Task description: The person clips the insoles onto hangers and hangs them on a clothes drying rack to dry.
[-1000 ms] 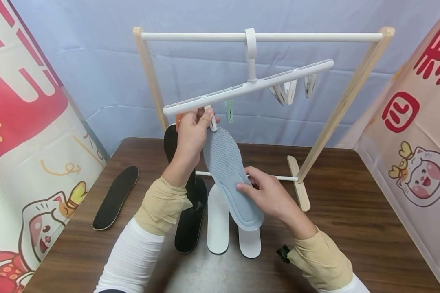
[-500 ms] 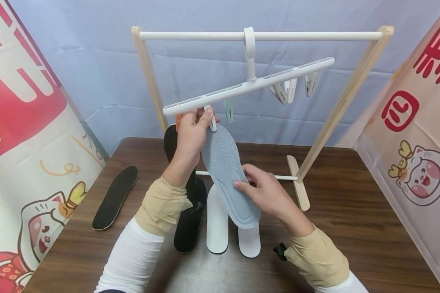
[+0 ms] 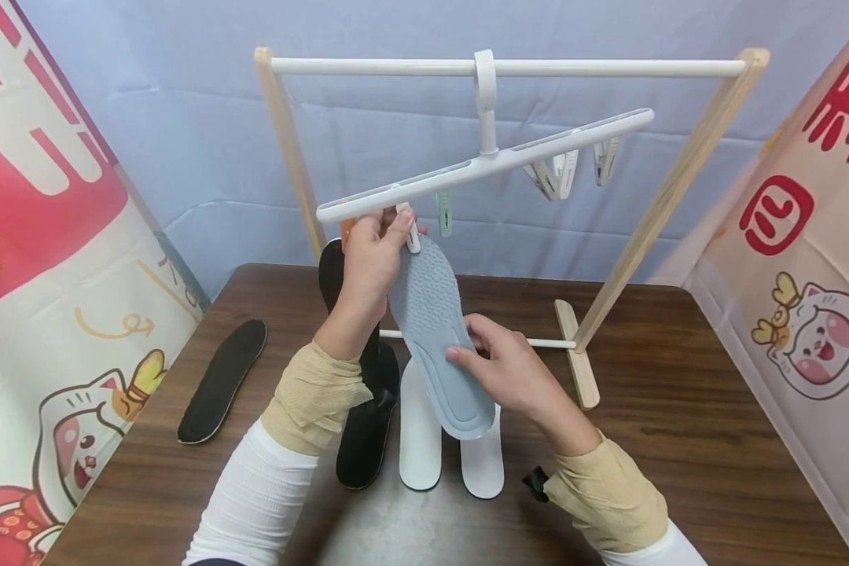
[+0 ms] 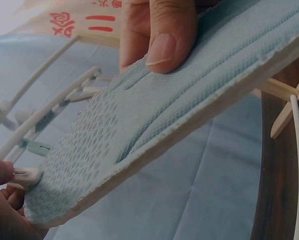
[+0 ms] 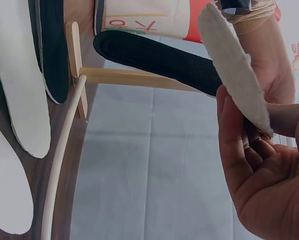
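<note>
Black foam insole [image 3: 223,380] flat on the dark wooden table [image 3: 679,440] at far left, well apart from both hands. Next, a second black insole [image 3: 368,424] partly behind the left forearm, with two white insoles [image 3: 420,440] lying just beside it.

Left hand [image 3: 370,263] raised under the low end of the tilted white plastic clip hanger [image 3: 481,167], fingers and thumb curled round a small white clip [image 3: 411,238] and pinching it at the toe of the pale grey mesh-topped insole [image 3: 435,330]. Whether the clip already bites the toe: cannot tell.

Grey insole held off the table, slanting from the clip down toward the person. Right hand [image 3: 512,376] gripping its lower half, thumb on the textured top, fingers behind the white felt underside.

Looks light, thin and bendy, with a slight bow visible in the left wrist view; likely to flop if held by one end alone. Mesh probably gives good friction, so little risk of slipping. Best taken near the middle while the toe edge goes to the clip.

Further right, spare clips [image 3: 555,174] hanging from the hanger's high end, all on the wooden rack [image 3: 672,189].
</note>
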Available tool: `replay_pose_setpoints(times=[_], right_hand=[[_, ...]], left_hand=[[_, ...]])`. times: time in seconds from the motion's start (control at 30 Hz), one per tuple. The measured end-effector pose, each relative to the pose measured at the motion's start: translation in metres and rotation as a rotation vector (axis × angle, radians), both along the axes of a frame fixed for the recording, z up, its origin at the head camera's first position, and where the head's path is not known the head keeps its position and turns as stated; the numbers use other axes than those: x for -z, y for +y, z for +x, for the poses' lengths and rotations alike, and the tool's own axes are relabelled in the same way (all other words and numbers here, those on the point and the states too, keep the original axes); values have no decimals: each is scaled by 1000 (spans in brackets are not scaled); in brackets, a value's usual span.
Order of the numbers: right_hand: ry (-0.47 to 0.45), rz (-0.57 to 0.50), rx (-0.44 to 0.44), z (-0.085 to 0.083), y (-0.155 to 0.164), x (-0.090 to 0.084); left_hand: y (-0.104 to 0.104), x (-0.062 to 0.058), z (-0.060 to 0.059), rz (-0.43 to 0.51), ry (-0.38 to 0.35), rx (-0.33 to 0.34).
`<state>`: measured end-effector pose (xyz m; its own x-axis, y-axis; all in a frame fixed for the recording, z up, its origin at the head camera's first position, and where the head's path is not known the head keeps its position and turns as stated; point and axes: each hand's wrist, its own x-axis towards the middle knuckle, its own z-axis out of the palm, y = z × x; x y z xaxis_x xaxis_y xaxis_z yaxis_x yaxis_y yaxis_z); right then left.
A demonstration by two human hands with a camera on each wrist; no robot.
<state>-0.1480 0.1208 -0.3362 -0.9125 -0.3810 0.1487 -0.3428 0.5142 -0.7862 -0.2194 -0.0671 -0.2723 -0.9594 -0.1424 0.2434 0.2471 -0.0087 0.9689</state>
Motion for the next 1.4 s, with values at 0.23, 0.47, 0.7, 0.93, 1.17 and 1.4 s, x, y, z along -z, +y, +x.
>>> replay_pose_setpoints(times=[0.23, 0.47, 0.7, 0.93, 1.17, 1.4], right_hand=[[-7, 5, 0, 1, -3, -1], [-19, 12, -7, 1, -5, 0], [-42, 1, -2, 2, -7, 0], [-43, 13, -2, 2, -10, 1], [-16, 24, -2, 3, -11, 2], [11, 41, 12, 3, -11, 4]], left_hand=[[-1, 0, 0, 13, 7, 13], [-2, 1, 0, 3, -4, 9], [-4, 3, 1, 14, -12, 10], [-3, 3, 0, -34, -15, -11], [-4, 5, 1, -86, 28, 1], [-6, 6, 3, -100, 70, -3]])
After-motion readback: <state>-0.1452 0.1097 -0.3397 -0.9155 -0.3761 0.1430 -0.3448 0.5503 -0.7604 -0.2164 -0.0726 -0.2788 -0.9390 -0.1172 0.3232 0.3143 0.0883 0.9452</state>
